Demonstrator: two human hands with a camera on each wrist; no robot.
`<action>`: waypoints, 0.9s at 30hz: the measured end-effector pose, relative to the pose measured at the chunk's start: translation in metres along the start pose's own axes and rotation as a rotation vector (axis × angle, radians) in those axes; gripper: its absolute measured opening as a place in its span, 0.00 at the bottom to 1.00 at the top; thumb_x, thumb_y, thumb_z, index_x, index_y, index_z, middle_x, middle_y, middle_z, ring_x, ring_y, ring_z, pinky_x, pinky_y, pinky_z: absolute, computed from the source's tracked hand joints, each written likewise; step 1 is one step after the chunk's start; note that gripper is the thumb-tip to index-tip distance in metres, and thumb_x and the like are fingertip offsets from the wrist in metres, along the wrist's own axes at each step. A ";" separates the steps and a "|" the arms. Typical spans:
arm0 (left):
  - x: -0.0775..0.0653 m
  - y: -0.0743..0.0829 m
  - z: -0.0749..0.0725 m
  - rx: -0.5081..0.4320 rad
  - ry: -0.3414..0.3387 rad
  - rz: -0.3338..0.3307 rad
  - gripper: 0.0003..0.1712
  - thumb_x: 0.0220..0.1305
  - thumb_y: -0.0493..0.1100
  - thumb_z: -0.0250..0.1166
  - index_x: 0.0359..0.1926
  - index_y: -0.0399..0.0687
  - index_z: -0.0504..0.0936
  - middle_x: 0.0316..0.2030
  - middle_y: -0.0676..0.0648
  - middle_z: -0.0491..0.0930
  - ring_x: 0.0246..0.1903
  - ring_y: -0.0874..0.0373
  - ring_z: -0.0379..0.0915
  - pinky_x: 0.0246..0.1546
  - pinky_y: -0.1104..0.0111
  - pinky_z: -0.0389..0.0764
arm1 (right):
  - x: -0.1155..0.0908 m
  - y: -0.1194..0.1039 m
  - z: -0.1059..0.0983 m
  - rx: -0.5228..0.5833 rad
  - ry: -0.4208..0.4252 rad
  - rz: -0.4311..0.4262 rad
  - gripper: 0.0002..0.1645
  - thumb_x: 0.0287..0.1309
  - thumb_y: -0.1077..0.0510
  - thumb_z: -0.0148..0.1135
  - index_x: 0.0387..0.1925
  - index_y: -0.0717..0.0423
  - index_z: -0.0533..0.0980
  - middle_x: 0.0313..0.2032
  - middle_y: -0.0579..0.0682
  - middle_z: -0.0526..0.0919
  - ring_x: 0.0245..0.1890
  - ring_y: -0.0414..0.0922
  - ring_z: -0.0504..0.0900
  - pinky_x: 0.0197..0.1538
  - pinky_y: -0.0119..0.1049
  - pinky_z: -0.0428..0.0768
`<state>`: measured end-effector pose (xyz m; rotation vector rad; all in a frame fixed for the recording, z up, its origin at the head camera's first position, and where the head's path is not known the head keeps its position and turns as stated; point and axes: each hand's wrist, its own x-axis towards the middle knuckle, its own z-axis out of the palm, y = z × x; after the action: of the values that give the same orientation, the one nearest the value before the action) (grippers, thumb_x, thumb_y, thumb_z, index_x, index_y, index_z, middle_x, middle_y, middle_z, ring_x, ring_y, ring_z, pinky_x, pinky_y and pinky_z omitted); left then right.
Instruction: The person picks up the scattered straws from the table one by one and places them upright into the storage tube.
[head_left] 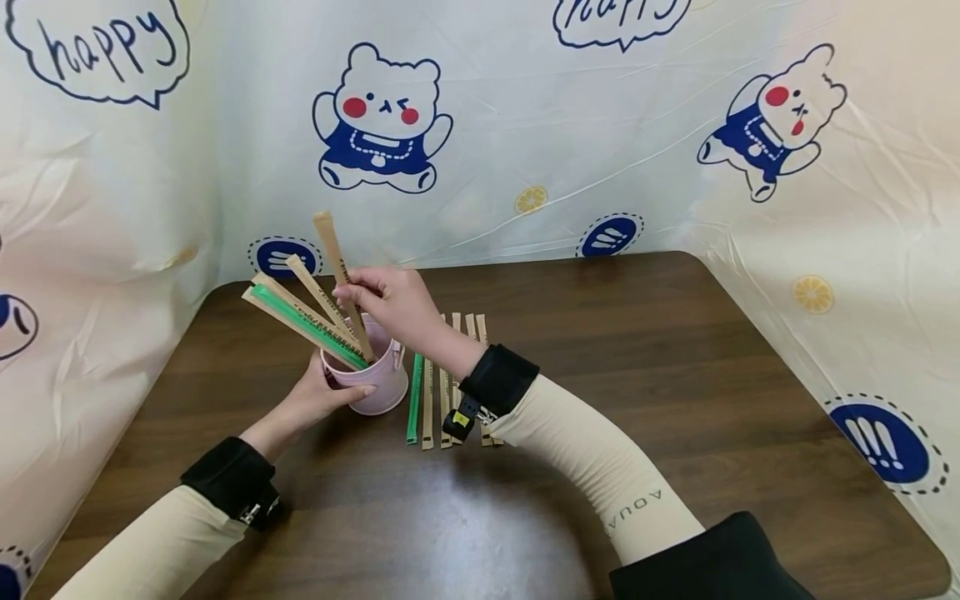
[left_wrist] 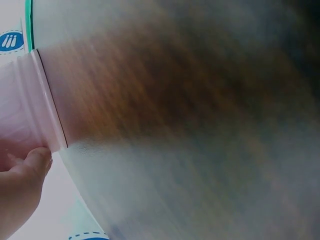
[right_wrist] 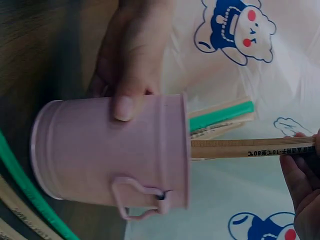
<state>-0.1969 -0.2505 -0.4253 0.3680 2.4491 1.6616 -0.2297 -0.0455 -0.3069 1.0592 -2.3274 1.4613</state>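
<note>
Tan strip (head_left: pixel 332 243): stood tilted, lower end inside the pink bucket (head_left: pixel 384 385) | Right hand (head_left: pixel 399 305): you pinched that strip above the rim | Left hand (head_left: pixel 318 395): you gripped the bucket's side | Bucket: held a green strip (head_left: pixel 300 318) too | Row of strips (head_left: pixel 428 408): lay beside it on the table (head_left: pixel 615 367)

The head view is softly bright, with pale glare on the table (head_left: pixel 480 521) at six o'clock. The left wrist view looks hazy, darkest toward two; the right wrist view dims at ten, the left hand (right_wrist: pixel 136 62) blurring toward twelve.
</note>
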 end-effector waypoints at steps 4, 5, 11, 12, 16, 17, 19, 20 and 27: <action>0.001 0.001 -0.001 0.008 -0.008 -0.003 0.61 0.65 0.38 0.70 0.81 0.50 0.32 0.74 0.33 0.52 0.71 0.41 0.55 0.69 0.58 0.65 | -0.008 0.009 0.004 -0.042 -0.046 0.034 0.11 0.69 0.56 0.63 0.41 0.60 0.85 0.31 0.54 0.88 0.23 0.36 0.70 0.31 0.20 0.65; 0.001 0.001 -0.001 0.003 -0.012 -0.004 0.62 0.65 0.38 0.70 0.81 0.51 0.31 0.75 0.33 0.52 0.71 0.40 0.54 0.70 0.53 0.64 | -0.010 0.011 0.005 -0.042 -0.060 0.039 0.11 0.69 0.56 0.63 0.41 0.60 0.85 0.30 0.55 0.87 0.22 0.35 0.69 0.30 0.21 0.65; 0.001 0.000 -0.001 -0.014 -0.020 -0.018 0.62 0.65 0.38 0.69 0.81 0.51 0.29 0.75 0.31 0.48 0.72 0.35 0.52 0.72 0.35 0.55 | -0.022 0.030 0.014 -0.063 -0.146 0.072 0.13 0.70 0.56 0.62 0.47 0.60 0.85 0.25 0.54 0.81 0.21 0.34 0.66 0.29 0.22 0.63; 0.000 0.000 -0.001 -0.012 -0.020 -0.022 0.63 0.65 0.38 0.69 0.81 0.50 0.29 0.76 0.31 0.47 0.72 0.35 0.51 0.72 0.35 0.55 | -0.023 0.032 0.015 -0.074 -0.158 0.079 0.13 0.70 0.56 0.62 0.48 0.60 0.85 0.26 0.54 0.82 0.21 0.34 0.65 0.29 0.22 0.63; 0.001 0.000 0.000 -0.019 -0.026 -0.021 0.63 0.65 0.38 0.69 0.81 0.50 0.28 0.76 0.30 0.46 0.73 0.34 0.50 0.73 0.34 0.54 | -0.027 0.038 0.017 -0.097 -0.181 0.090 0.14 0.70 0.57 0.63 0.50 0.60 0.85 0.36 0.56 0.89 0.22 0.35 0.66 0.30 0.21 0.63; 0.001 0.000 0.000 -0.021 -0.026 -0.020 0.63 0.65 0.38 0.69 0.81 0.50 0.27 0.77 0.31 0.45 0.73 0.34 0.50 0.73 0.34 0.54 | -0.027 0.039 0.017 -0.101 -0.184 0.088 0.14 0.69 0.57 0.63 0.50 0.60 0.85 0.38 0.56 0.90 0.23 0.35 0.67 0.30 0.21 0.64; 0.001 0.000 0.001 -0.024 -0.025 -0.018 0.63 0.65 0.38 0.69 0.81 0.51 0.27 0.77 0.31 0.45 0.73 0.35 0.50 0.73 0.34 0.54 | -0.027 0.039 0.018 -0.100 -0.188 0.085 0.14 0.69 0.57 0.63 0.50 0.60 0.85 0.40 0.56 0.91 0.25 0.37 0.71 0.31 0.20 0.65; 0.001 0.001 0.001 -0.024 -0.024 -0.017 0.63 0.65 0.38 0.69 0.81 0.51 0.28 0.77 0.31 0.45 0.73 0.35 0.50 0.73 0.35 0.54 | -0.027 0.039 0.017 -0.098 -0.190 0.085 0.14 0.69 0.57 0.64 0.50 0.60 0.85 0.41 0.56 0.91 0.26 0.39 0.73 0.32 0.20 0.66; 0.002 0.002 0.000 -0.030 -0.024 -0.042 0.65 0.65 0.37 0.69 0.80 0.50 0.25 0.79 0.32 0.40 0.75 0.33 0.46 0.74 0.34 0.51 | -0.025 0.040 0.016 -0.063 -0.211 0.138 0.20 0.67 0.56 0.66 0.57 0.61 0.81 0.48 0.55 0.90 0.48 0.46 0.89 0.46 0.20 0.79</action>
<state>-0.1983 -0.2491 -0.4239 0.3278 2.3955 1.6654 -0.2352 -0.0374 -0.3560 1.1049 -2.6218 1.3711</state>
